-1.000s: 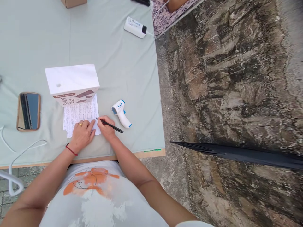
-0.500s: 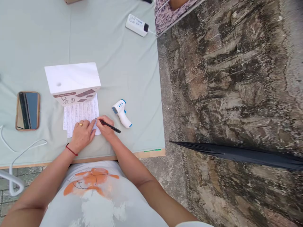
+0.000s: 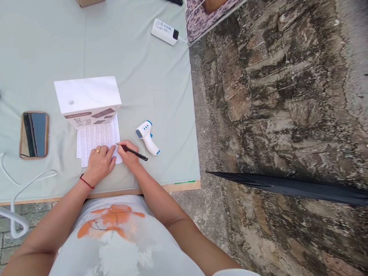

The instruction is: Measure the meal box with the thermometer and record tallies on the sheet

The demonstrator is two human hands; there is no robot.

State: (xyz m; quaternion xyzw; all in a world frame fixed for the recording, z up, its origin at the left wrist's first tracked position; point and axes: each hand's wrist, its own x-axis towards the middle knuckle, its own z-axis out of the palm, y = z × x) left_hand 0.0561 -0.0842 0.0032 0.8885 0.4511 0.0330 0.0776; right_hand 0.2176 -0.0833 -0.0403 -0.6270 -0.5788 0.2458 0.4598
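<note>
My right hand (image 3: pixel 128 154) is closed round a black pen (image 3: pixel 135 153), its tip against the right part of a printed sheet (image 3: pixel 99 138). Flat on the lower part of that paper lies my left hand (image 3: pixel 100 161), fingers stretched toward the pen tip, with a gold ring and a red wrist cord. A second sheet's edge shows beneath at the left. The white box (image 3: pixel 87 94) stands over the top of the sheets and hides part of them. To the right of my right hand rests a white and blue infrared thermometer (image 3: pixel 148 138).
A phone in a brown case (image 3: pixel 33 135) lies at the left, near a white cable (image 3: pixel 34 180). Farther back are a white device (image 3: pixel 164 32) with a cord and a cardboard box (image 3: pixel 89 2). The table's right edge borders a stone surface (image 3: pixel 273 96).
The pen's back end has tilted slightly to the right and down as my right hand moves a little. My left hand stays in place; the view has shifted very slightly.
</note>
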